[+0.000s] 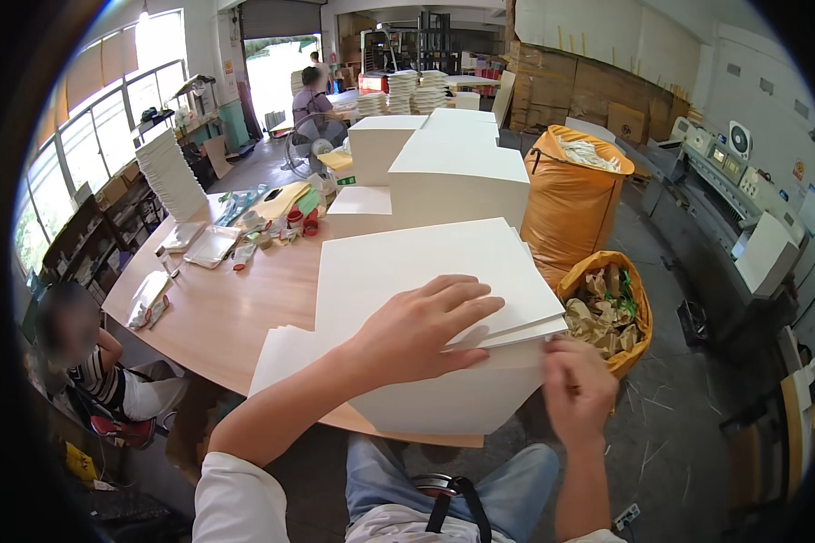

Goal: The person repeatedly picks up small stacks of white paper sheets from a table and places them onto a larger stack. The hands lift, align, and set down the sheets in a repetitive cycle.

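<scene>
Paper stack (pixel 385 267), near side of table (pixel 213 330): left hand (pixel 421 330) flat on top, fingers slightly apart; right hand (pixel 578 385) curled at right corner, grip unclear. Far, taller paper piles (pixel 459 185) in the way; right, two orange sacks (pixel 570 208).

One fisheye camera, worn on the person's head at the left of a pair, looks down and forward across the table (pixel 217 330). The jeans (pixel 380 480) show at the bottom edge; the left hand (pixel 421 330), right hand (pixel 580 385) and near paper stack (pixel 389 271) sit close below the lens, while the doorway (pixel 281 77) lies far off near the top (straight edges bow, and the corners go black).
</scene>
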Available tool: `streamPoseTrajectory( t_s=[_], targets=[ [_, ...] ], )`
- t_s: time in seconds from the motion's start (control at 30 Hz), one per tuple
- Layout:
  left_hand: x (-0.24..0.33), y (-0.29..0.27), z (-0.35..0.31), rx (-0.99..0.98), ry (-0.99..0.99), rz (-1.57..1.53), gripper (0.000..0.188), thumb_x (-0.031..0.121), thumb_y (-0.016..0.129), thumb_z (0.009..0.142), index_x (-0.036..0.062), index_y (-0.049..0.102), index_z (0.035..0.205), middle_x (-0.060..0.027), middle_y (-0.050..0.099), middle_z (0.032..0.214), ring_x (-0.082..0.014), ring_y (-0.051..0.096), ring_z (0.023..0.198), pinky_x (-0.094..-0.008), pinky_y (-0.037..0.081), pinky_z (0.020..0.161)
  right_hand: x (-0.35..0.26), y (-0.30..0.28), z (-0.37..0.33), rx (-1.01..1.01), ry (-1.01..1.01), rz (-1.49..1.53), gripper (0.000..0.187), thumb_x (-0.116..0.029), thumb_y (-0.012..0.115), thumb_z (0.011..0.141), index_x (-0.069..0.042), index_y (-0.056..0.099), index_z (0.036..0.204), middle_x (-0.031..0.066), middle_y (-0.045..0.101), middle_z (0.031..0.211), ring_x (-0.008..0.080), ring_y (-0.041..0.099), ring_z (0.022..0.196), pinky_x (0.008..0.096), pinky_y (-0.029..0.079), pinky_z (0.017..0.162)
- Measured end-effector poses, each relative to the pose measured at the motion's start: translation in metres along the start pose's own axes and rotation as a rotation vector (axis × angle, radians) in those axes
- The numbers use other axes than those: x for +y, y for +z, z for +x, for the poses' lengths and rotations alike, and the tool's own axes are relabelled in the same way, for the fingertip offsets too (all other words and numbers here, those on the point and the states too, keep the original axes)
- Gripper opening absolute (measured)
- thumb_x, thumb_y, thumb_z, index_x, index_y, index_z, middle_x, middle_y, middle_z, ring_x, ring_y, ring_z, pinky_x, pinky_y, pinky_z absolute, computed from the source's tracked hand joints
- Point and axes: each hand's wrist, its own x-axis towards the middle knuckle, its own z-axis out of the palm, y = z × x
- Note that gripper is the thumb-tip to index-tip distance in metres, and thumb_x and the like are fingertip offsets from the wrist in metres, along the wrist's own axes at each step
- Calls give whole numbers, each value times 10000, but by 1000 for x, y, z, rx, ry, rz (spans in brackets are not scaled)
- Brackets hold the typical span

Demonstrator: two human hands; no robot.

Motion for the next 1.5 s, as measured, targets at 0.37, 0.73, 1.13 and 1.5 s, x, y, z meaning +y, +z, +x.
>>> streamPoseTrajectory(
  t_s=[0.37,0.73,1.13,1.5],
  targets=[
    [-2,-4,1,60,42,-102,677,169,721,1017,280,532,1658,-213,650,1497,-384,731,1183,-491,608,1010,-32,-18,55,-201,189,-120,410,-255,732,1073,4,544,815,98,499,639,203,561,587,396,451,580],
    [-3,-9,2,-11,-82,-267,323,228,834,974,246,815,1297,-136,634,1537,-344,742,1212,-467,628,1014,-15,12,53,34,638,779,460,-273,718,1085,-128,501,706,-19,550,630,83,566,524,232,414,489],
    [-7,-10,3,-11,-55,-295,499,321,975,813,266,820,1285,-115,702,1434,-329,707,1236,-462,595,1050,-6,8,51,-30,639,728,446,-306,630,1138,-151,500,740,-14,548,623,96,572,514,250,415,458],
    [0,-9,6,10,-53,-228,428,142,693,1049,236,737,1464,-182,619,1548,-369,695,1229,-473,561,1074,-10,10,47,-43,514,469,466,-336,659,1133,-106,541,746,-26,552,654,81,589,553,233,451,510]
  ],
)
